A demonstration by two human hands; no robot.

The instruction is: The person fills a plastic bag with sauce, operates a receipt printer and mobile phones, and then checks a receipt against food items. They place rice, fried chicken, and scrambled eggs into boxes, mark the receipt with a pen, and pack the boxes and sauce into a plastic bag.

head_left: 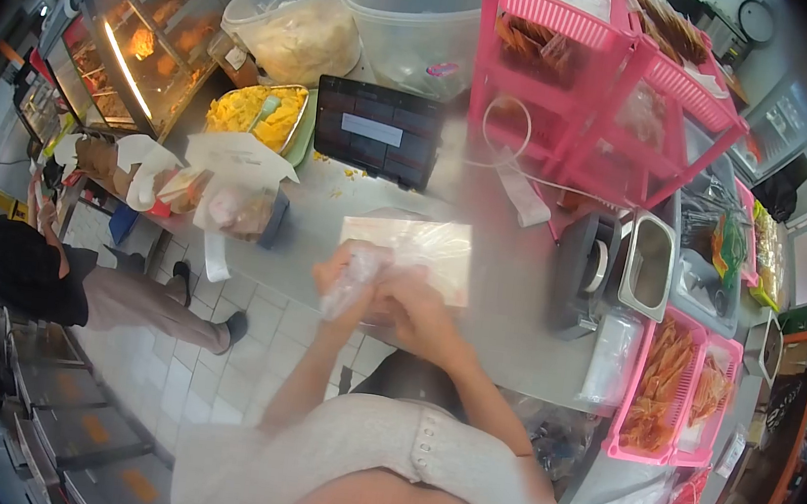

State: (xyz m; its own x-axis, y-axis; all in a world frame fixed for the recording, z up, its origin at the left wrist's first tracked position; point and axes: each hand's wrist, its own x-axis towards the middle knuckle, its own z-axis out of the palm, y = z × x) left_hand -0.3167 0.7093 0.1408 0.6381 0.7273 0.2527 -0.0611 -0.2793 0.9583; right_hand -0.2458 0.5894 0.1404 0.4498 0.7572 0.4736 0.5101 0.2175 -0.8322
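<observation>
My left hand (349, 279) is closed on a clear plastic bag (362, 269) at the counter's front edge. Beside it, touching the same plastic, my right hand (414, 305) has its fingers pressed together. Beyond both hands lies a pale, flat rectangular item (448, 253), partly covered by crinkled clear plastic. My hands hide its near left part. What is inside the plastic cannot be made out.
A tablet (375, 131) stands behind my hands on the metal counter (518, 295). Left are a tray of yellow food (274, 123) and an open box (239, 169). Pink racks (580, 103), a black device (585, 273) and pink baskets (666, 392) stand right. A person (54, 262) is at far left.
</observation>
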